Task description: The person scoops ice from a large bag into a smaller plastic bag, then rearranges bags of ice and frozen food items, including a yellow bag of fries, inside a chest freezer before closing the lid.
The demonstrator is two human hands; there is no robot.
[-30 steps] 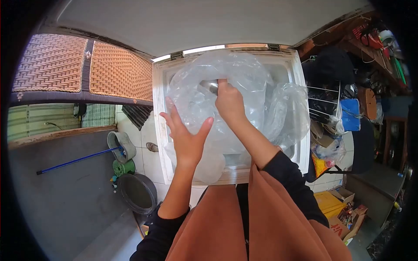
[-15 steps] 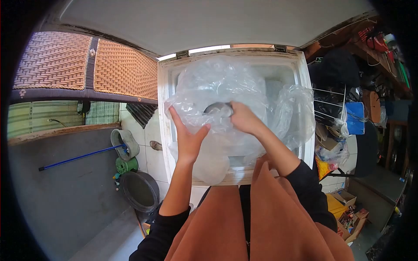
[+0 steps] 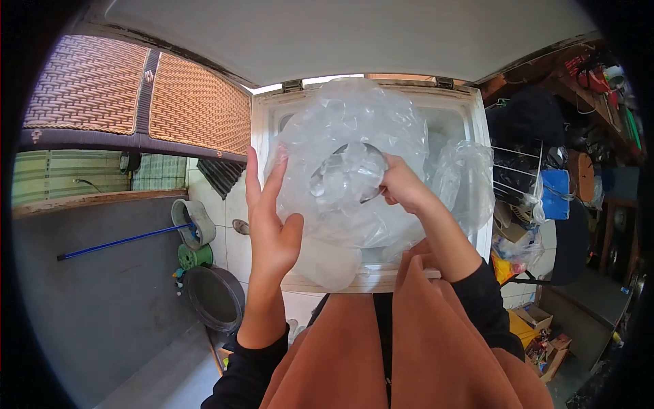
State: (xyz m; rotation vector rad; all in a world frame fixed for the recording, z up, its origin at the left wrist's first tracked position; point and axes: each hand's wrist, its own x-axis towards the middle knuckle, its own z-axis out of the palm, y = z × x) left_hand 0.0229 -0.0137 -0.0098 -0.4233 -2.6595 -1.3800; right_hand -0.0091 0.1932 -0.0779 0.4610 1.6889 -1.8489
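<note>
My right hand [image 3: 407, 185] grips the right rim of a round metal bowl [image 3: 317, 178] heaped with clear ice pieces [image 3: 349, 172]. The bowl sits over the mouth of a big clear plastic bag [image 3: 306, 215], inside an open chest freezer [image 3: 482, 235]. To the left, my left hand [image 3: 271, 238] is raised with fingers spread, its fingertips overlapping the bag's left edge in this view. It holds nothing. Another clear plastic bag [image 3: 464, 184] hangs over the freezer's right side.
The freezer lid [image 3: 340, 41] stands raised at the back. Left are a woven panel [image 3: 197, 102], a blue-handled pole [image 3: 126, 242] and a dark round basin [image 3: 214, 298]. At right stand a wire rack [image 3: 514, 146] and cardboard boxes [image 3: 555, 351].
My right hand has lifted the bowl, and ice now shows heaped in it. My left hand has let go of the bag's edge and moved left, fingers opening.
</note>
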